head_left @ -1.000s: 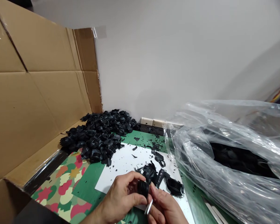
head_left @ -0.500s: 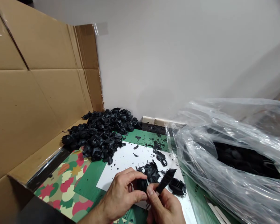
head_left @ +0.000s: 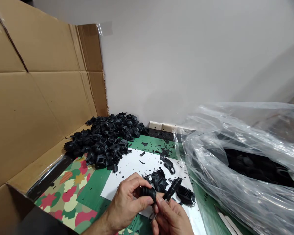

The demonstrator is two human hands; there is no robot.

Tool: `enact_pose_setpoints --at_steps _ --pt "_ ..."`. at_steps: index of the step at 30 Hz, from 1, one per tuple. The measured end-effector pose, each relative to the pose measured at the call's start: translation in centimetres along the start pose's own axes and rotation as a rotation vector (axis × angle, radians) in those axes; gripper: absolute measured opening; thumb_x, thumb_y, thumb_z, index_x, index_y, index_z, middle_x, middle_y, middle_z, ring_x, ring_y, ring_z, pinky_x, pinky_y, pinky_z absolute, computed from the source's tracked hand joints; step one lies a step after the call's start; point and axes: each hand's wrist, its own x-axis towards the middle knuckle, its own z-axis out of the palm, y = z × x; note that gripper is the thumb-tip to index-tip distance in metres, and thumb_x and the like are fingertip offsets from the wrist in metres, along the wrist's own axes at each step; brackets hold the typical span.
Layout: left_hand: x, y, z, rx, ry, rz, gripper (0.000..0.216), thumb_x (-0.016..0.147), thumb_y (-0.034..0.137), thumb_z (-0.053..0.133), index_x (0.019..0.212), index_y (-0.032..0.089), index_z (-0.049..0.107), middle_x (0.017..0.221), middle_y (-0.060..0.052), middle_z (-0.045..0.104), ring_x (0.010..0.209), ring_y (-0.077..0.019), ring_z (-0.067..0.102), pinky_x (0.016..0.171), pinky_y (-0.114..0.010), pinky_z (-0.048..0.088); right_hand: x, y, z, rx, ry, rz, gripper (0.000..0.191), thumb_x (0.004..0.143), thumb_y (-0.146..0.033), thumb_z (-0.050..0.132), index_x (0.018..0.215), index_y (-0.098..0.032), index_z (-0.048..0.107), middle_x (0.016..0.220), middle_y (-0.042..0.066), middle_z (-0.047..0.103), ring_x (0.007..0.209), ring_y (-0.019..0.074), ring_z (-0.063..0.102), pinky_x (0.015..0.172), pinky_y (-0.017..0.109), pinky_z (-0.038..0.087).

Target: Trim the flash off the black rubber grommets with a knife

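My left hand (head_left: 126, 200) pinches a black ribbed rubber bellows (head_left: 148, 193) between thumb and fingers. Close against it, my right hand (head_left: 170, 213) is closed around a black-handled tool (head_left: 173, 188). The handle points up and away to the right, while a thin metal end shows below the fingers. What kind of tool it is I cannot make out. My right thumb and fingertips meet the right end of the bellows. Just beyond the hands lie a heap of black rubber scraps (head_left: 158, 180) and another ribbed black piece (head_left: 185, 195).
A large pile of black ribbed parts (head_left: 105, 140) lies at the back left beside a cardboard wall (head_left: 51, 65). On the right, a clear plastic bag (head_left: 210, 169) holds more black parts. White paper (head_left: 122, 168) with scattered trimmings covers the green surface. Pale strips (head_left: 226, 222) lie at lower right.
The bellows has turned in my left fingers, so its rounded end faces my right hand more. The tool has rotated in my right hand, its metal end now lower.
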Motion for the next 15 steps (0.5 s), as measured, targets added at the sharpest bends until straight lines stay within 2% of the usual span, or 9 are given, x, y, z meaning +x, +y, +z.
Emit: enact_pose_setpoints --at_steps 4,8,13,15 --pt "-0.05 -0.23 0.15 -0.003 0.039 0.016 0.013 0.069 0.013 0.07 0.081 0.019 0.071 0.075 0.0 0.056 0.068 -0.0144 0.051 0.06 -0.022 0.04 0.11 0.13 -0.15 0.002 0.024 -0.002 0.048 0.051 -0.046 0.087 0.055 -0.012 0.052 0.043 -0.006 0.053 0.027 0.0043 0.047 0.033 0.014 0.03" --pt "-0.12 -0.31 0.51 -0.13 0.075 -0.024 0.006 0.07 0.018 0.072 0.075 0.017 0.069 0.072 0.001 0.053 0.057 -0.0107 0.051 0.052 -0.021 0.04 0.05 0.02 0.21 0.0 0.022 0.006 0.049 0.051 -0.047 0.086 0.055 -0.013 0.052 0.042 -0.006 0.051 0.027 0.0054 0.048 0.033 0.014 0.029" --pt "-0.05 -0.18 0.73 -0.235 0.07 -0.074 0.005 0.069 0.018 0.072 0.07 0.016 0.067 0.071 0.003 0.052 0.048 -0.0074 0.052 0.045 -0.018 0.041 0.13 -0.05 0.19 -0.013 -0.021 0.011 0.048 0.052 -0.049 0.085 0.055 -0.014 0.053 0.037 -0.007 0.046 0.028 0.0061 0.045 0.035 0.017 0.034" --pt "0.01 -0.32 0.66 -0.229 0.073 -0.083 0.005 0.068 0.018 0.072 0.07 0.016 0.068 0.07 0.003 0.052 0.046 -0.0065 0.051 0.043 -0.017 0.04 0.03 -0.24 -0.5 -0.066 0.03 -0.047 0.047 0.054 -0.051 0.084 0.06 -0.012 0.059 0.038 -0.006 0.048 0.029 0.0049 0.043 0.036 0.017 0.036"
